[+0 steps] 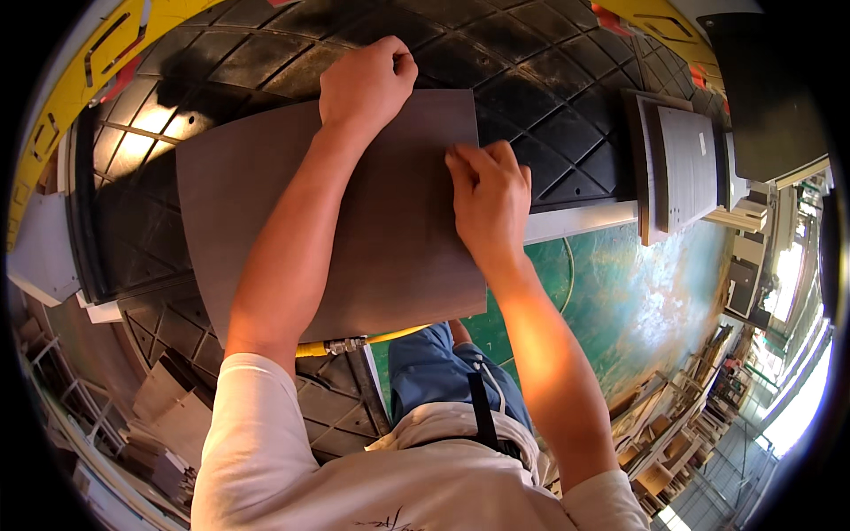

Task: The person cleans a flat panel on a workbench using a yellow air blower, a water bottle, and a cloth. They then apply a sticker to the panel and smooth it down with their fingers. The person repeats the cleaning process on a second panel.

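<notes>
A flat brown-grey board [398, 230] lies on a black ribbed work surface, its near edge reaching towards my waist. My left hand [367, 84] is closed above the board's far edge, fingers curled in and thumb against them; whatever it may hold is hidden. By the board's right edge, my right hand [494, 190] is closed too, thumb and finger pinched together over the corner area. Anything between those fingertips is too small to make out. My left forearm crosses above the board and covers part of it.
The black work surface [567, 133] has diagonal grooves. Stacked grey boards [686, 168] lie at its right end. A yellow hose with a metal fitting [345, 346] runs under the near edge. Yellow machine frames [84, 84] arch at the far left and right. The floor [611, 283] is green.
</notes>
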Action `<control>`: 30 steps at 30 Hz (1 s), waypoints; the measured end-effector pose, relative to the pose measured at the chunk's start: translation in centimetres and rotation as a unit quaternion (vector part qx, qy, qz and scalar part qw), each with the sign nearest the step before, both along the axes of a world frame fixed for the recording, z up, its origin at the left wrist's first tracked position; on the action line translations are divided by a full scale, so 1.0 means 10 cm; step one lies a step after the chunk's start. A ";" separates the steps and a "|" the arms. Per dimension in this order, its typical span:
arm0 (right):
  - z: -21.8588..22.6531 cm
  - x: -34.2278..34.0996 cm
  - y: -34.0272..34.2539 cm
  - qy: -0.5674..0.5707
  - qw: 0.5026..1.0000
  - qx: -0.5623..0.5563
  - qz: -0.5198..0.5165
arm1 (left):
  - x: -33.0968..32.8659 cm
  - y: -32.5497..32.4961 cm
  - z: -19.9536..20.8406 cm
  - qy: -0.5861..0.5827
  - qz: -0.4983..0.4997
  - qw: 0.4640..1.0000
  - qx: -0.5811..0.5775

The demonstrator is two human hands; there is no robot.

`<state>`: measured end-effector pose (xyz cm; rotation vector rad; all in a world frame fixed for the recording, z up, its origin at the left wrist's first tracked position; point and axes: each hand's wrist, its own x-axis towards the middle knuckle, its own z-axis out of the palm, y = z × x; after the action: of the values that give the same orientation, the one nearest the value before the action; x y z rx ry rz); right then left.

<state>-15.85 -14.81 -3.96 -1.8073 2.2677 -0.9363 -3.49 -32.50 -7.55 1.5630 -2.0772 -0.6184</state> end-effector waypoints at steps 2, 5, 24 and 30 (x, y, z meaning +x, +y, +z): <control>0.01 0.08 0.35 0.028 0.999 0.039 0.019 | 0.03 0.00 0.02 -0.007 0.010 1.000 0.009; 0.09 0.13 0.65 0.006 0.998 0.065 0.001 | 0.00 0.02 0.03 0.007 0.002 1.000 0.026; 0.03 0.16 0.75 -0.023 0.994 0.084 0.060 | -0.01 0.03 0.07 -0.006 -0.005 1.000 0.030; 0.04 -0.09 -0.24 0.047 0.997 0.022 0.062 | -0.01 0.02 0.05 0.006 0.004 1.000 0.000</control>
<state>-16.74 -17.17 -3.57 -1.9861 2.1797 -0.7911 -3.60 -32.25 -7.06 1.5636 -2.0608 -0.6217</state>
